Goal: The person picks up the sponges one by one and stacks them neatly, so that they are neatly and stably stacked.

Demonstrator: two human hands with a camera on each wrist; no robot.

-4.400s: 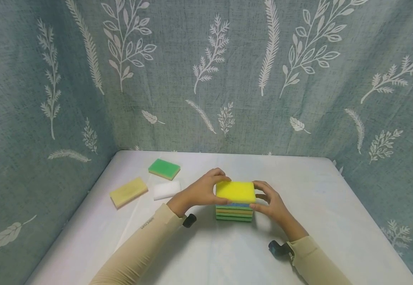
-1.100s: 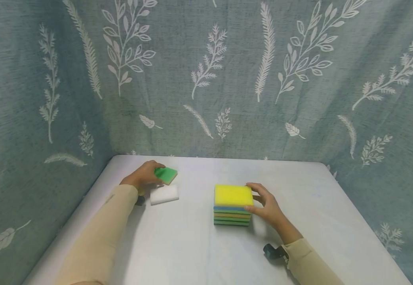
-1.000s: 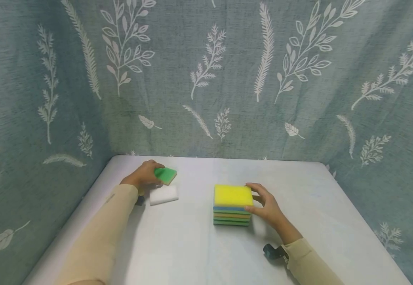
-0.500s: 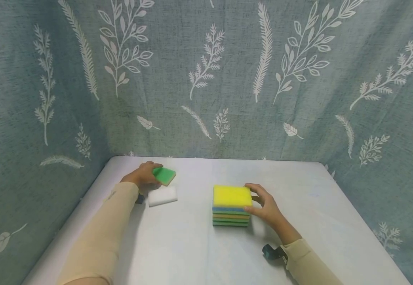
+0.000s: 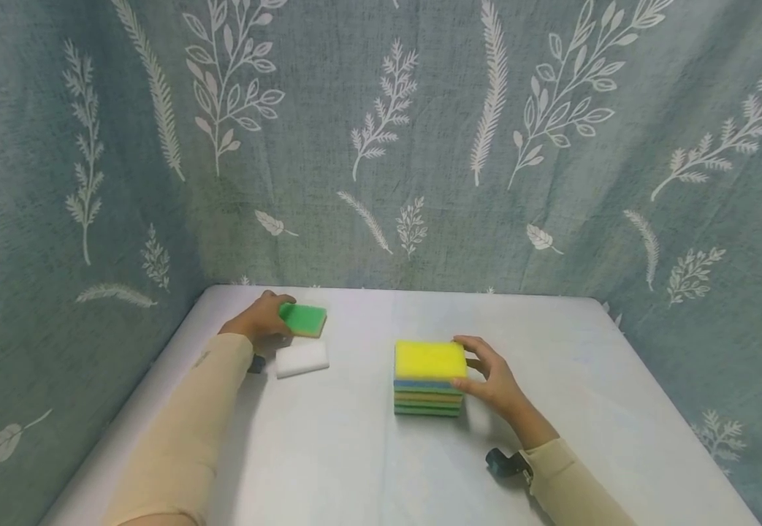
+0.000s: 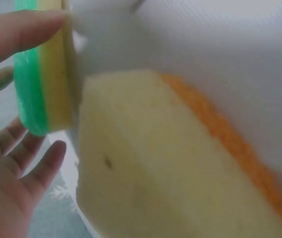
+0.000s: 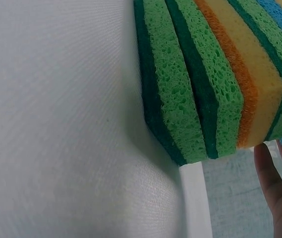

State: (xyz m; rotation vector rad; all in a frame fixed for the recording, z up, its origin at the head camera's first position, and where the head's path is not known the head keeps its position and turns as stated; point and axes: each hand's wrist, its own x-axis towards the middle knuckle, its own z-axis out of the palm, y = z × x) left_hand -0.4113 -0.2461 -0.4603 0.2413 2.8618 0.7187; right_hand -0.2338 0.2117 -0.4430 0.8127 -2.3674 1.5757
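My left hand [image 5: 262, 315] grips a sponge with a green top [image 5: 307, 320] at the back left of the table. In the left wrist view its thumb lies over the edge of this green and yellow sponge [image 6: 56, 94]. A cream sponge with an orange layer [image 6: 145, 158] lies close under that wrist, hidden by the arm in the head view. My right hand [image 5: 495, 376] holds the right end of a sponge stack [image 5: 427, 404], thumb in front and fingers behind the yellow top sponge [image 5: 430, 360]. Green, orange-and-cream and blue layers [image 7: 195, 84] show below.
A white sponge [image 5: 302, 359] lies just in front of the green-topped one. The white table [image 5: 328, 453] ends at a leaf-patterned curtain [image 5: 328, 234] at the back and sides.
My left hand has left the yellow top sponge and gone left to the green-topped sponge. In the last half second that sponge has turned slightly straighter. My right hand stays at the stack.
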